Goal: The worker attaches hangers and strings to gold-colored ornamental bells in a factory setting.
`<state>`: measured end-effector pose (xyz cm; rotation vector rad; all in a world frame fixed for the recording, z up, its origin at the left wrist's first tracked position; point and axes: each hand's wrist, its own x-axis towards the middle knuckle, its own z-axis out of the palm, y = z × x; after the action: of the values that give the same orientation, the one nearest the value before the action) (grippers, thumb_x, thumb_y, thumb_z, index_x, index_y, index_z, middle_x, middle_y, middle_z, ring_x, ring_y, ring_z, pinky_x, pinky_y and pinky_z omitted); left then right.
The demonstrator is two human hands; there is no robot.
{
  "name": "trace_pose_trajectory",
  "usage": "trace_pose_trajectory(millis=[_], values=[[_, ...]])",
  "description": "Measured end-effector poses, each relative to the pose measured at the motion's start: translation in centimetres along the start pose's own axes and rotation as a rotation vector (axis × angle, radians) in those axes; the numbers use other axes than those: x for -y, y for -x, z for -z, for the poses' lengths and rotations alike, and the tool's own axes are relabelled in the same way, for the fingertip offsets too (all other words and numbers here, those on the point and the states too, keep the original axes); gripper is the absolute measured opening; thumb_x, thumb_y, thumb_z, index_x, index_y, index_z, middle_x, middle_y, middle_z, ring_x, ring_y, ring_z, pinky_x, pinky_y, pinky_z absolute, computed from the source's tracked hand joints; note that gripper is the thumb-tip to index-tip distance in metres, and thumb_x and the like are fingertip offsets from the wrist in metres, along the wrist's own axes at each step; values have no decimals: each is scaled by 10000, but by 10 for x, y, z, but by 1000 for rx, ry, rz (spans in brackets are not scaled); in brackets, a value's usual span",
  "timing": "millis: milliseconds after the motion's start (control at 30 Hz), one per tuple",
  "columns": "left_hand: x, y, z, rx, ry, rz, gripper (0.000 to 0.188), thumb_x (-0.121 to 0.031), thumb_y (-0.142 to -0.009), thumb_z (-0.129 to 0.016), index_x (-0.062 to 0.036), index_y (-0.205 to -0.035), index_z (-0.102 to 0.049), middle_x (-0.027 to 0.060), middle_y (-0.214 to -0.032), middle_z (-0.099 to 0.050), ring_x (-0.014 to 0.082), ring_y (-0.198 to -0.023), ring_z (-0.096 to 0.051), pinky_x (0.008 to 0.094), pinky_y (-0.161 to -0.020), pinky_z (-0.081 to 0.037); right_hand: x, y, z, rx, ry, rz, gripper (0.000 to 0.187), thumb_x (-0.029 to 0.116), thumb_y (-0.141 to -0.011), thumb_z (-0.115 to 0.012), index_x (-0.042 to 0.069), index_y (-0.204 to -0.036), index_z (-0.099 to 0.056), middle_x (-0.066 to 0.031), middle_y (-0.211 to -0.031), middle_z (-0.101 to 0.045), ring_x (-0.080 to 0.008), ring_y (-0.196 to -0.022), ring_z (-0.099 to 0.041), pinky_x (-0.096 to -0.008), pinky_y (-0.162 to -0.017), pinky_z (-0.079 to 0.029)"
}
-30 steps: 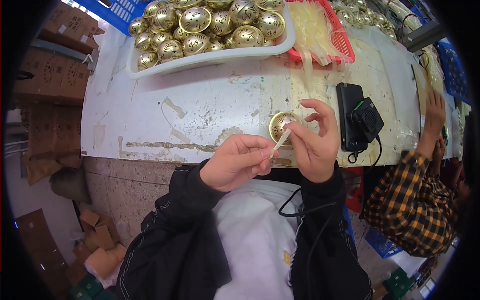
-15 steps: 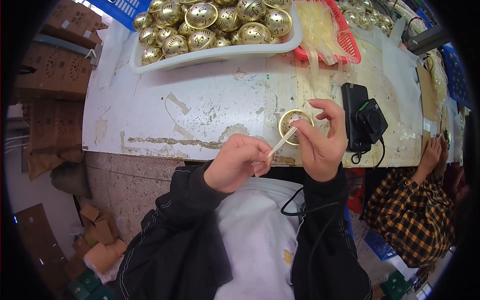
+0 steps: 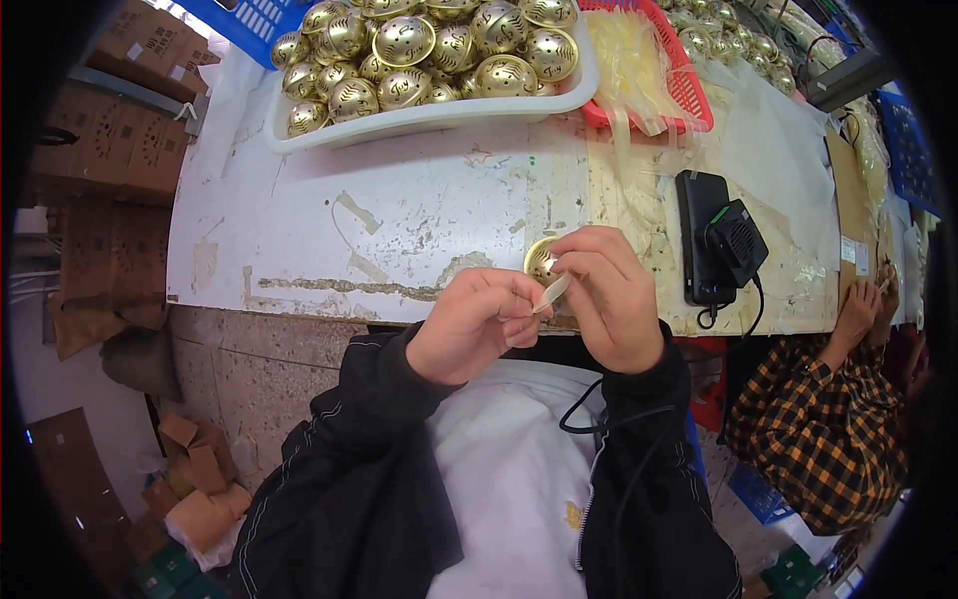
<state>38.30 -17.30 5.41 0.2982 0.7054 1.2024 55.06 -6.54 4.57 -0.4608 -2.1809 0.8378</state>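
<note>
My left hand [image 3: 471, 324] pinches one end of a pale, translucent ribbon [image 3: 552, 294] between thumb and fingers. The ribbon's other part reaches the bent fingertips of my right hand [image 3: 611, 299], which close on it. Just beyond the ribbon is a round gold metal bell [image 3: 540, 259] with dark cut-out slots and a raised rim. My right fingers cover its right side and seem to touch it; whether they grip it I cannot tell. Both hands are close together above the table's near edge.
A white tub [image 3: 429, 122] heaped with gold bells stands at the back, beside a red basket [image 3: 689, 100] of pale ribbons. A black device with a small fan [image 3: 736, 240] lies to the right. A co-worker in a checked shirt [image 3: 823, 429] sits at far right.
My right hand has moved left toward my left hand, and its fingers have curled in. The bell now appears further left, and the visible ribbon between my hands is shorter.
</note>
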Motion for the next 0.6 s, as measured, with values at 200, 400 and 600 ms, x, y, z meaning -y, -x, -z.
trace_pose_trajectory(millis=[200, 400, 600], values=[[4, 1, 4, 14, 13, -33, 159, -82, -946, -504, 38, -899, -598, 33, -684, -502, 138, -628, -453, 302, -635, -384, 5, 2, 8, 81, -263, -130, 97, -44, -814, -560, -23, -901, -599, -151, -915, -646, -290, -847, -618, -333, -765, -496], [1, 2, 4, 9, -61, 31, 210, -135, -968, -521, 47, -902, -604, 50, -717, -551, 134, -656, -477, 288, -629, -383, 8, 2, 13, 226, -325, -304, 100, 0, -800, -548, -28, -878, -604, -115, -776, -626, -214, -655, -591, -286, -624, -458], [-1, 0, 9, 6, -136, 48, 276, -197, -977, -520, 46, -916, -637, 45, -729, -564, 123, -676, -488, 275, -634, -391, 11, 2, 18, 301, -276, -274, 92, 20, -775, -554, -7, -840, -614, -111, -673, -578, -240, -568, -564, -307, -577, -457]])
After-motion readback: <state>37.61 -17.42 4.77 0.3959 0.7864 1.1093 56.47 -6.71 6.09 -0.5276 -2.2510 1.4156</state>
